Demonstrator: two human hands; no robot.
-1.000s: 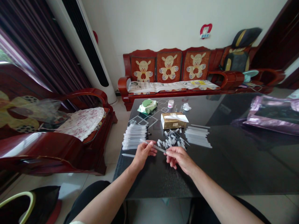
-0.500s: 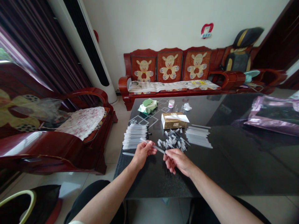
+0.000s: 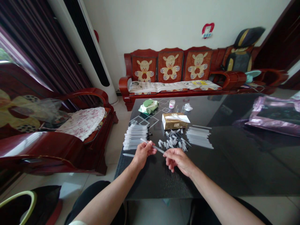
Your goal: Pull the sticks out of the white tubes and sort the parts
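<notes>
A slim translucent pen barrel (image 3: pixel 158 149) slants between my hands above the near part of the dark table. Its left part is pinched by my left hand (image 3: pixel 143 153), thumb on top. At the barrel's right end, my right hand (image 3: pixel 179 161) has thumb and forefinger closed, the other fingers curled below; any small part there is hidden. Just beyond my left hand lies a row of pens (image 3: pixel 136 137) with dark right ends. A loose heap of pen caps and dark pieces (image 3: pixel 174 140) sits past my right hand. Further right, clear pen barrels (image 3: pixel 199 138) lie side by side.
A tissue box (image 3: pixel 175 122) stands behind the heap. Wet wipes (image 3: pixel 148 107), a small white cup (image 3: pixel 172 104) and crumpled tissue (image 3: pixel 187 107) are farther back. One pale barrel (image 3: pixel 128 155) lies near the table's left edge. A purple plastic package (image 3: pixel 257 122) rests at right.
My right hand has shifted very slightly left and up along the pen barrel's end. My left hand keeps nearly the same place and grip.
</notes>
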